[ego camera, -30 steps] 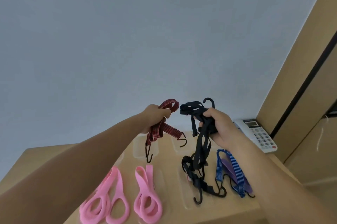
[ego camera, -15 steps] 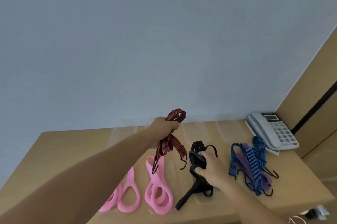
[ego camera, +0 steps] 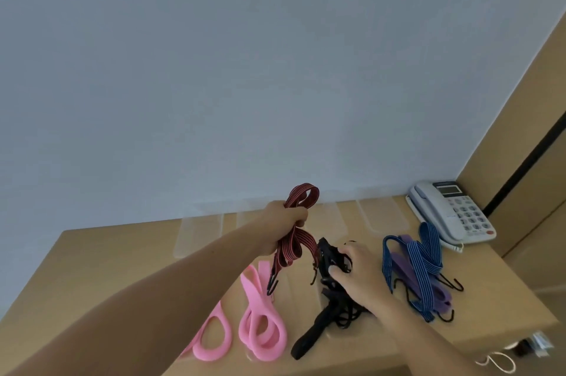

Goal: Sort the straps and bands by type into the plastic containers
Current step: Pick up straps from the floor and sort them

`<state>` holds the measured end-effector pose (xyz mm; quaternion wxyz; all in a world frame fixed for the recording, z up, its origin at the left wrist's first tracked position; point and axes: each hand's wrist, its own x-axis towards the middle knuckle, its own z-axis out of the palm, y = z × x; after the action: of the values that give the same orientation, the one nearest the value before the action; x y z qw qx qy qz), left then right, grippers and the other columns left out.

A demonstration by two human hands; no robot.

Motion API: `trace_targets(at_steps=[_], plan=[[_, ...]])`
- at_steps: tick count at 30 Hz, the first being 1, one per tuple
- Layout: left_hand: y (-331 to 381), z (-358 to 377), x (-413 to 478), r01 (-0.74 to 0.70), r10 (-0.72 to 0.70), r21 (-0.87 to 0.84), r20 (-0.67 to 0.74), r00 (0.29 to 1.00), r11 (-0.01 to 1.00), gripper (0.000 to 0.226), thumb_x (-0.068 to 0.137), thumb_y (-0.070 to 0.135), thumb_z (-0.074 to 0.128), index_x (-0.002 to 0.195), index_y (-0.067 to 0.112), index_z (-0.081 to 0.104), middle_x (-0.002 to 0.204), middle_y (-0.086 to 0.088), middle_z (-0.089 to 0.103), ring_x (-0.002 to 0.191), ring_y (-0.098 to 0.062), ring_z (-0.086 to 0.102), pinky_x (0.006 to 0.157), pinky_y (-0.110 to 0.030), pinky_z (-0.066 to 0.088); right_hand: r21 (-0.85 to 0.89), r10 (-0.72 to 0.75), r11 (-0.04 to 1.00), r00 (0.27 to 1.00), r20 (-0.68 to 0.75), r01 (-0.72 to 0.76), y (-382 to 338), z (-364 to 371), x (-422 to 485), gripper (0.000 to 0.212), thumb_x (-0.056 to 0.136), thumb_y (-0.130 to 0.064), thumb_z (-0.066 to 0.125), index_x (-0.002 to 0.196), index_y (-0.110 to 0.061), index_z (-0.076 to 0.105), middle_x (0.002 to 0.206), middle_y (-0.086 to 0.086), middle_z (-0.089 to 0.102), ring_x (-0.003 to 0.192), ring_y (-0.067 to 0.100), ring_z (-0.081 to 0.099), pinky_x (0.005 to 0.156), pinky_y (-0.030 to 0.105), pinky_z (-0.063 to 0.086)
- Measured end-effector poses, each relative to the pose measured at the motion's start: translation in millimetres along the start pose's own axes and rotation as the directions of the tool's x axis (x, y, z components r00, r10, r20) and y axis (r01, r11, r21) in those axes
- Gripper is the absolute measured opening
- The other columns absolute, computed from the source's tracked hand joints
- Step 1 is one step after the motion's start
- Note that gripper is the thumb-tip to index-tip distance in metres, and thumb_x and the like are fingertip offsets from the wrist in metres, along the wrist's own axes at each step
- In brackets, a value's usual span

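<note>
Left fingers are wrapped tight round the red cord, lifted so its hooks hang free. Right fingers, just below, curl on the black straps on the counter, probably bunching 1 type. Containers sit beyond both.

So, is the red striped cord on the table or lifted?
Lifted. The left hand grips the red striped cord, and its hooks dangle below the fist.

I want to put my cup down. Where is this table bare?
The table is bare on its left, between its edge and the pink bands. Rightward it is crowded: black straps in the right hand, blue cord, telephone; the left hand holds a red cord above.
</note>
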<state>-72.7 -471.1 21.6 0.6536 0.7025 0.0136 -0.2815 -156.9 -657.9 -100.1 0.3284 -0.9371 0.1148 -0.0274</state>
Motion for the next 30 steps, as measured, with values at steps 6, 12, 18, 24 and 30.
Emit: trace_targets(at_steps=[6,12,18,24,30], plan=[[21.9,18.2,0.6,-0.024,0.045,-0.201,0.101,0.994,0.979,0.012,0.086,-0.002,0.056,0.098,-0.001,0.06,0.08,-0.01,0.05,0.056,-0.023,0.048,0.058,-0.034,0.046,0.536,-0.032,0.84,0.981,0.192,-0.078,-59.0,-54.5,-7.8,0.047,0.078,-0.061,0.058,0.114,-0.031,0.064,0.117,-0.01,0.066,0.114,0.009,0.058,0.103,0.036,0.043],[32.6,17.0,1.9,-0.001,-0.015,0.042,0.37,0.929,0.999,0.016,0.088,0.0,0.059,0.103,0.002,0.053,0.079,-0.013,0.056,0.067,-0.029,0.062,0.054,-0.031,0.049,0.323,-0.008,0.946,0.995,-0.099,0.039,-60.2,-80.2,-29.4,0.007,0.092,-0.027,0.065,0.093,-0.034,0.065,0.092,-0.009,0.069,0.089,0.003,0.063,0.081,0.027,0.048],[17.4,34.9,3.5,-0.042,-0.146,0.298,0.582,0.8,0.954,0.014,0.086,0.006,0.065,0.097,0.005,0.056,0.064,-0.004,0.051,0.052,-0.014,0.048,0.052,-0.027,0.044,0.088,0.052,0.996,0.927,-0.372,-0.021,-47.9,-90.7,-37.6,0.036,0.088,-0.03,0.068,0.124,-0.032,0.062,0.119,-0.01,0.054,0.114,0.007,0.048,0.097,0.027,0.04],[9.6,81.4,5.5,-0.287,0.113,0.293,0.492,0.863,0.912,0.006,0.086,0.01,0.062,0.085,0.01,0.056,0.066,-0.002,0.055,0.053,-0.012,0.05,0.058,-0.028,0.043,0.838,0.604,0.452,0.796,-0.037,-0.304,-53.9,-95.8,-53.4,0.045,0.097,-0.049,0.05,0.107,-0.008,0.065,0.1,0.015,0.074,0.085,0.023,0.07,0.069,0.032,0.053],[1.0,144.9,4.7,-0.561,0.162,0.592,0.591,0.79,0.579,0.043,0.081,0.023,0.073,0.11,0.014,0.043,0.096,0.003,0.054,0.08,-0.006,0.052,0.064,-0.02,0.046,0.909,0.518,0.367,0.855,-0.024,-0.197,-31.4,-127.9,-52.6,0.029,0.089,-0.039,0.067,0.102,-0.014,0.069,0.094,0.012,0.076,0.092,0.03,0.071,0.075,0.043,0.058]])
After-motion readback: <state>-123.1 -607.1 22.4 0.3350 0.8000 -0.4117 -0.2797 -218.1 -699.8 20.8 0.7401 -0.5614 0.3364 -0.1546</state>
